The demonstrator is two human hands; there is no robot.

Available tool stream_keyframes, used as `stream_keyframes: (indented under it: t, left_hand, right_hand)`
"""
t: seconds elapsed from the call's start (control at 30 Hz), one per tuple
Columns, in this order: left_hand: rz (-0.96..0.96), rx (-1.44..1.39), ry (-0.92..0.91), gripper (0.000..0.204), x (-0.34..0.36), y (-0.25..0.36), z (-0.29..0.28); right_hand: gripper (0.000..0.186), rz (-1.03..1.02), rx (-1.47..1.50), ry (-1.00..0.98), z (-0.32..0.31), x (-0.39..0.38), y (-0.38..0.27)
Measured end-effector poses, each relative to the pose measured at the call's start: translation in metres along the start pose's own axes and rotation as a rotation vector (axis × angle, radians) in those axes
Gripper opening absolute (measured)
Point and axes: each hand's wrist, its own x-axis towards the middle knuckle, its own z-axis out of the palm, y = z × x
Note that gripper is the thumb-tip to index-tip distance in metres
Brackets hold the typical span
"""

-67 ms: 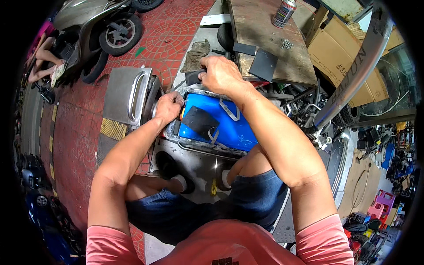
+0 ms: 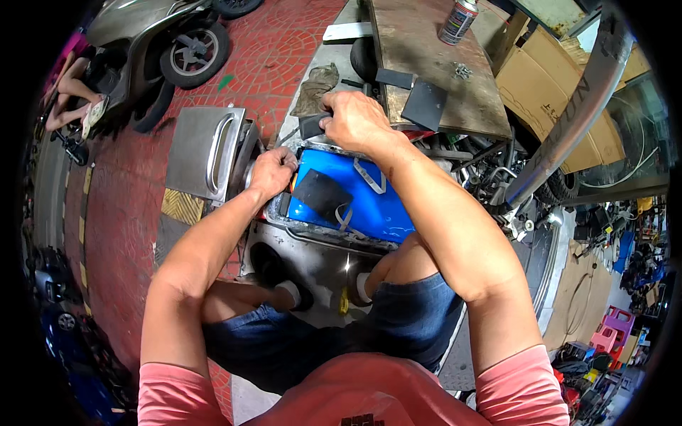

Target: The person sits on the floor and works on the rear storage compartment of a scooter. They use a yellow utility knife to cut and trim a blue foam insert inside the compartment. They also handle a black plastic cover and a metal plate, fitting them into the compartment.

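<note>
A blue-wrapped block (image 2: 380, 213), looking like a battery pack, lies in an open metal case (image 2: 302, 227) between my knees. A thin black sheet (image 2: 320, 194) and a white strap (image 2: 369, 177) rest on its top. Beyond the case's far left corner, my right hand (image 2: 355, 119) pinches a dark pad (image 2: 310, 128). My left hand (image 2: 272, 172) is at the left end of the case, its fingers bent and pressed together by the edge near some coloured wires. Whatever those fingertips hold is hidden.
Left of the case stands a metal box (image 2: 195, 150) with a handle. A wooden table (image 2: 419, 53) ahead bears black pieces (image 2: 424, 104), bolts (image 2: 462, 70) and a spray can (image 2: 458, 23). A metal pole (image 2: 568, 128) slants at right. A scooter (image 2: 135, 42) and a person's legs (image 2: 74, 99) are far left.
</note>
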Motion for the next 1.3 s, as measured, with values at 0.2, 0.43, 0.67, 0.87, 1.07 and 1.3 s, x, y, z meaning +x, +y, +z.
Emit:
stream_keyframes:
  t: [0.2,0.43,0.67,0.87,1.07,1.3]
  left_hand:
    - [0.075,0.050,-0.075,0.011,-0.021,0.011,-0.011]
    - [0.006,-0.339,-0.109,0.016,-0.026,0.010,-0.031]
    - [-0.083,-0.616,0.059,0.029,-0.044,0.072,-0.097]
    - [-0.121,-0.780,0.266,0.021,-0.063,0.073,-0.160]
    - [-0.251,-0.847,0.444,0.016,-0.077,0.028,-0.193]
    - [-0.378,-0.715,0.471,0.016,-0.099,-0.007,-0.195]
  right_hand:
    - [0.041,0.035,-0.062,-0.082,-0.001,-0.005,-0.001]
    - [0.040,0.029,-0.058,-0.092,0.007,-0.003,-0.003]
    - [0.041,0.028,-0.102,-0.130,0.009,-0.004,-0.006]
    - [0.040,0.013,-0.094,-0.120,0.011,-0.005,-0.014]
    - [0.037,0.021,-0.115,-0.104,0.011,-0.008,-0.010]
    - [0.035,-0.017,-0.124,-0.114,0.020,-0.012,-0.009]
